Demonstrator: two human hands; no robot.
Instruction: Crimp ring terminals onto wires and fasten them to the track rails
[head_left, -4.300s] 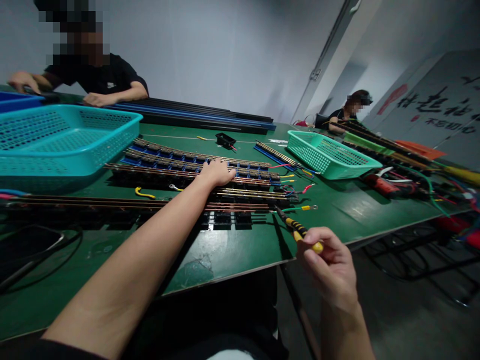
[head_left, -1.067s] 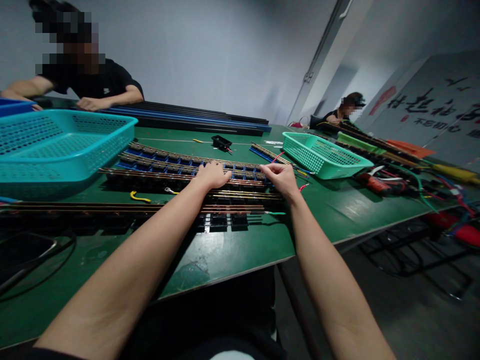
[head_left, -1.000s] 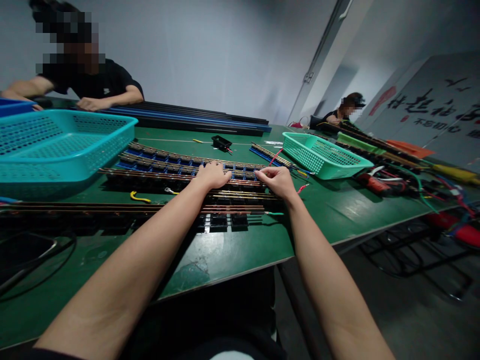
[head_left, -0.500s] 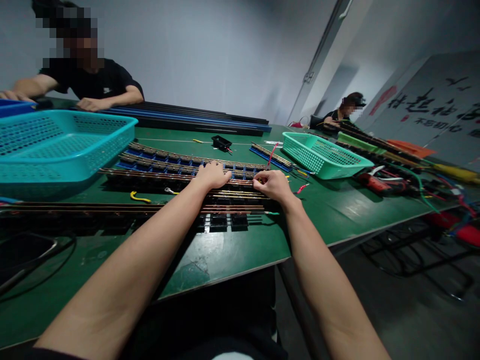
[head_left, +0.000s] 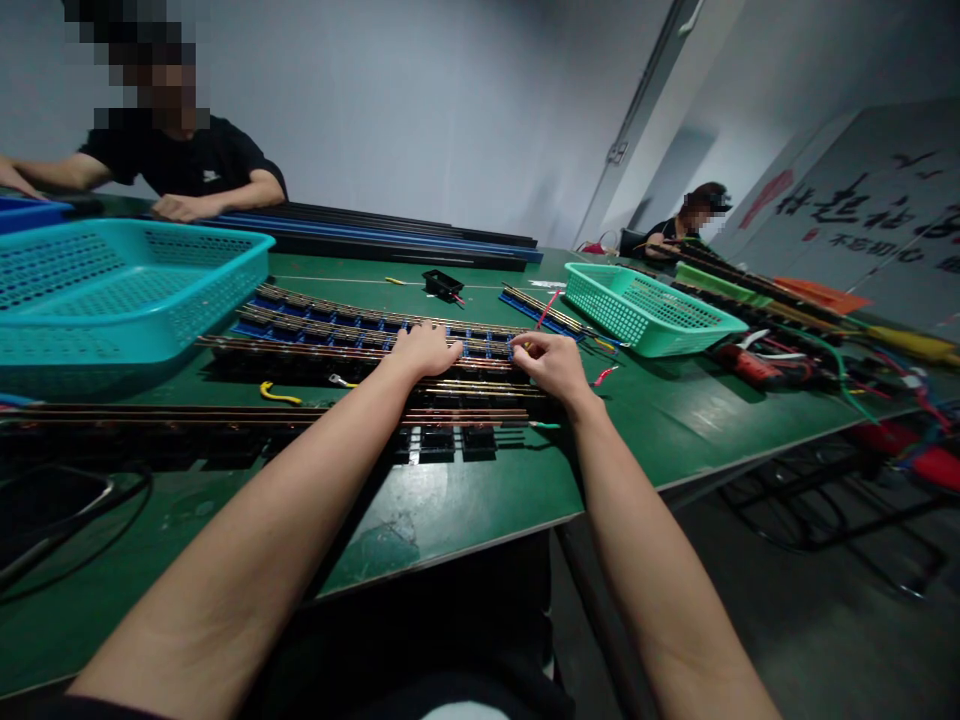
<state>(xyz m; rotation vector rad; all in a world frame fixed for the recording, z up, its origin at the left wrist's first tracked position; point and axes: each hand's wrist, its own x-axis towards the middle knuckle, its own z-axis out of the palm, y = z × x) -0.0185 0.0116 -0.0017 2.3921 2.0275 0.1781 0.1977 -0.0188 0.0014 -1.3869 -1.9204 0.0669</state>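
Note:
Side by side on the green table lie long strips of copper-coloured metal bars on blue and black holders. My left hand (head_left: pixel 426 350) is laid over one bar strip (head_left: pixel 345 347), fingers bent across it and thumb to the right, holding it. At the right end of the strips my right hand (head_left: pixel 553 362) is closed in a pinch. A red wire (head_left: pixel 548 310) rises from behind its fingertips; the pinched spot itself is partly hidden. Nearer me lies another bar strip (head_left: pixel 225 414) with black holders, and a yellow wire piece (head_left: pixel 279 395).
A turquoise basket (head_left: pixel 142 345) stands left, a green basket (head_left: pixel 660 335) right. Behind are a small black part (head_left: pixel 442 285) and long dark profiles (head_left: pixel 390 240). Red-handled tools (head_left: pixel 757 368) and wires lie far right. Two people sit across the table (head_left: pixel 697 420).
My right hand has shifted slightly to the right along the strip's end, and the red wire leans a little more. My left hand has stayed put.

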